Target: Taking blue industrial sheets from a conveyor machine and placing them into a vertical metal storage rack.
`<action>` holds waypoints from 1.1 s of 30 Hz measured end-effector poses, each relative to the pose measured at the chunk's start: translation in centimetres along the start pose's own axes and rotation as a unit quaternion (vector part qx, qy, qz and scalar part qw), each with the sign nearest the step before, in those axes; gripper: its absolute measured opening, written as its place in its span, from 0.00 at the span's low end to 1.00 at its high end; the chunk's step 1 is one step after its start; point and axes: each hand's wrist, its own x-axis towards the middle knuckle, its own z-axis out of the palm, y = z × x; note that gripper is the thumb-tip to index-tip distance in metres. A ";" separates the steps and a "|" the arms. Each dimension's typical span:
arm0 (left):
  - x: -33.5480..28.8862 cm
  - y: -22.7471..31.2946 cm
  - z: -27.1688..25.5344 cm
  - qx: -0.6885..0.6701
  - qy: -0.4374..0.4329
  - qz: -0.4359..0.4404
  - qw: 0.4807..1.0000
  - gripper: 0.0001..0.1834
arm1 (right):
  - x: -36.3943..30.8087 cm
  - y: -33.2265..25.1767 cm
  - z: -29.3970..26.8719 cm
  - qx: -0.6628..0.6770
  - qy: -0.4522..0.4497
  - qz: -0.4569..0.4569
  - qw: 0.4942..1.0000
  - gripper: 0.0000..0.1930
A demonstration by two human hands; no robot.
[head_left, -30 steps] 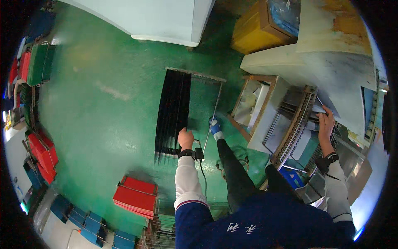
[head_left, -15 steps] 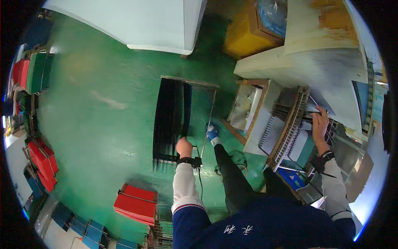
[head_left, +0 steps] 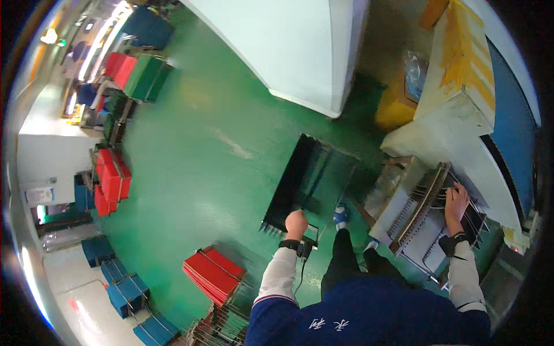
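My left hand (head_left: 296,225) is closed in a fist on the end of a metal rack (head_left: 288,184) that holds a row of thin black panels. That rack extends ahead of my hand, slanting over the green floor. On the right, the fingers of my right hand (head_left: 456,205) curl over the top of a second slotted wire rack (head_left: 424,213), with pale surfaces and coiled wires showing through it. Its grip point is partly hidden by my fingers. A dark band with a cable sits on each wrist.
A white cabinet (head_left: 300,57) stands ahead. Beyond the right rack are a yellow box (head_left: 395,109) and a pale machine (head_left: 461,109). Racked red panels (head_left: 214,274) stand near left; red, green and blue stacks (head_left: 128,294) line the far left. My blue shoe (head_left: 341,216) is beside the black panels.
The view has turned, so the cabinet and floor stacks appear farther right. The left rack, upright in the picture before, now slants. Both hands keep their racks.
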 end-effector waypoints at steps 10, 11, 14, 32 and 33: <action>-10.8 3.4 -9.4 -0.157 0.125 -0.029 0.979 0.15 | -0.8 0.5 -1.1 0.018 0.051 -0.010 0.998 0.14; -12.1 4.8 -11.3 -0.196 0.109 -0.014 0.974 0.16 | -1.2 0.9 -1.3 0.014 0.044 -0.003 0.999 0.14; -14.8 4.8 -13.0 -0.195 0.197 0.060 0.959 0.17 | -1.4 0.8 -1.7 0.012 0.049 -0.001 0.999 0.15; -24.5 8.3 -24.8 -0.605 0.127 0.235 0.750 0.13 | -2.2 -5.2 -7.1 0.581 -0.115 -0.049 0.804 0.26; -24.5 8.8 -24.9 -0.603 0.125 0.238 0.751 0.13 | -2.1 -5.0 -7.4 0.669 -0.212 -0.071 0.709 0.23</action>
